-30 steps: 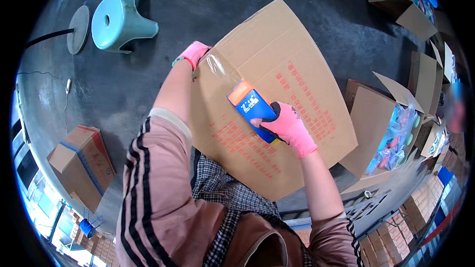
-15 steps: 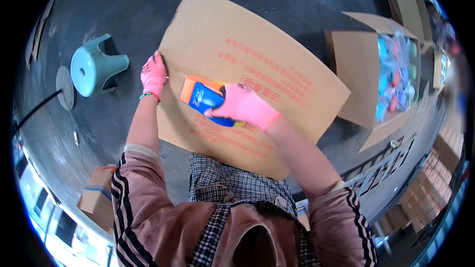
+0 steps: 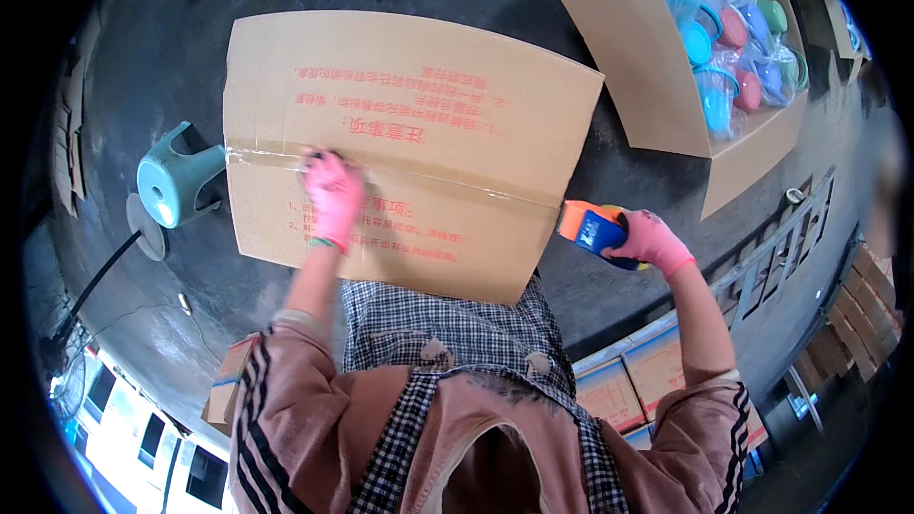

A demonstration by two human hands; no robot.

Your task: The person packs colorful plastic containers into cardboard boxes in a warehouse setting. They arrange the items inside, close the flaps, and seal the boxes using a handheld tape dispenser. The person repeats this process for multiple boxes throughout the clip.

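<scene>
A large brown cardboard box [image 3: 419, 57] with red print lies before me, its top flaps meeting along a seam. Shiny packing tape [image 3: 457, 186] runs along that seam from the left edge to the right edge. My left hand [image 3: 333, 198], in a pink glove with dark fingertips, rests on the tape left of the middle; its fingers are blurred. Just beyond the box's right edge, my right hand [image 3: 652, 243], gloved the same way, is closed around a blue and orange tape dispenser [image 3: 595, 231]. The dispenser's orange end is beside the tape's right end.
A teal plastic stool [image 3: 167, 186] lies tipped left of the box, near a round grey base [image 3: 148, 233] with a dark pole. At the upper right, an open carton [image 3: 633, 76] holds several bagged, coloured tubs [image 3: 731, 29]. Printed cartons [image 3: 609, 395] stand behind my right elbow.
The dispenser has moved right across the box and past its edge, leaving tape along the seam. The left hand went from the box's left edge onto the tape. The view has turned.
</scene>
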